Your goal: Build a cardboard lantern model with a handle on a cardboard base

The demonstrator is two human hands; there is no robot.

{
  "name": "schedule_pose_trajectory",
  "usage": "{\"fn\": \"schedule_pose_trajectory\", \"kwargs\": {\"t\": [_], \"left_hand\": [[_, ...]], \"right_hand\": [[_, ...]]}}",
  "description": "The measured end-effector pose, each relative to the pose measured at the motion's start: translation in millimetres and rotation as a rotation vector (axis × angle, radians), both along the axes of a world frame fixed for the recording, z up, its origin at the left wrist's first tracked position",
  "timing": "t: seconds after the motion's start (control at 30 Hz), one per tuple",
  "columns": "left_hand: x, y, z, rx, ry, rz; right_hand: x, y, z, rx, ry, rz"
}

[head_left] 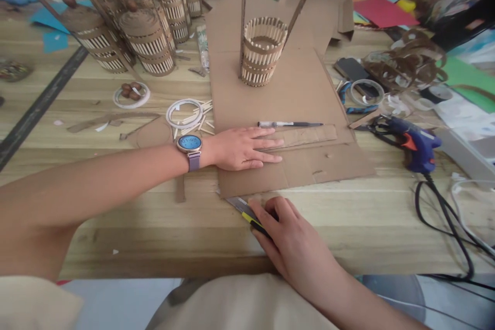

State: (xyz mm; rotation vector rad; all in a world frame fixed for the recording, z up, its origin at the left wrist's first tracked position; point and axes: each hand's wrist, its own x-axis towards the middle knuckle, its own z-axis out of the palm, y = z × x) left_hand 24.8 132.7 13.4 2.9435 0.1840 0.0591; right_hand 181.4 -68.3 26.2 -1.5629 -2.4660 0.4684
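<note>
My left hand (247,148) lies flat with fingers spread, pressing on a narrow cardboard strip (309,136) and the large cardboard sheet (263,178) under it. A pen (297,124) rests just beyond my fingertips along the strip's far edge. Below the sheet's near edge, my right hand (288,234) is closed around a utility knife (249,216) with a yellow and black handle. Its blade points up and left, by the sheet's near left corner. On the sheet's far part stands a small basket (263,51) of sticks and cardboard bands with a tall handle.
Several lidded stick baskets (147,41) crowd the back left. Tape rolls (184,114) and loose sticks (199,125) lie left of the sheet. To the right are a blue glue gun (413,142), its black cord (444,211) and curled cardboard strips (406,62).
</note>
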Motion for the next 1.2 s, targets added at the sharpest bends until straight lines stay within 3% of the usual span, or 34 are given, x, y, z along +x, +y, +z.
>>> {"fn": "schedule_pose_trajectory", "kwargs": {"t": [0.4,0.6,0.73,0.83,0.97,1.07,1.2], "left_hand": [[-1,2,-1.6,0.030,-0.008,-0.009],[-4,-5,0.9,0.165,-0.097,0.003],[-26,-37,12.4,0.244,-0.206,0.223],[-50,-70,18.7,0.183,-0.195,0.358],[-74,-102,15.8,0.162,-0.115,0.582],[-77,-110,11.1,0.155,-0.080,0.594],[-73,-111,12.2,0.288,-0.095,0.471]], "right_hand": [[-17,1,7.8,-0.070,-0.036,0.134],[-5,1,10.5,-0.063,0.069,0.165],[33,8,9.9,0.091,0.137,0.097],[83,19,5.6,0.230,0.031,-0.095],[152,35,-6.1,0.293,-0.154,-0.427],[184,44,-15.0,0.203,-0.101,-0.517],[197,48,-18.5,0.122,0.038,-0.468]]}}
